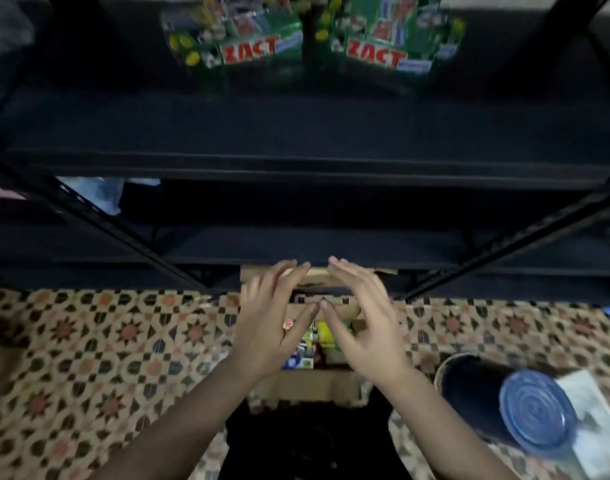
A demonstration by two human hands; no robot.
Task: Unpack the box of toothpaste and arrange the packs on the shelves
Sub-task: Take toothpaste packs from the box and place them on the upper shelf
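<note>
Both bare forearms are reaching forward from the bottom edge, and the left hand point(267, 320) and right hand point(362, 320) are hovering over an open cardboard box point(317, 384) with nothing in either of them. Fingers on both hands are lying straight and loosely spread, tilted toward each other so that the two thumbs are meeting tip to tip above the box's opening, forming a rough triangle. Between the palms, glossy printed toothpaste packs point(308, 344) in yellow, blue and red are showing inside the box, packed close; motion blur is hiding their lettering. Matte brown cardboard flaps are folding outward at the box's near and far sides, and the box is sitting on a floor point(89, 344) tiled in a busy star-and-cross pattern of beige, dark green and rust. Just beyond the box, a black metal shelf point(307, 133) with flat dark boards and perforated angled uprights is rising. On its upper board, well apart from the box, two shiny green rectangular packs are standing side by side, the left green pack point(248, 39) and the right green pack point(393, 43), each bearing red "ZACT" lettering. At the right, a dark cylindrical container point(476, 400) with a ridged blue round lid point(535, 410) is lying on the floor beside pale paper.
</note>
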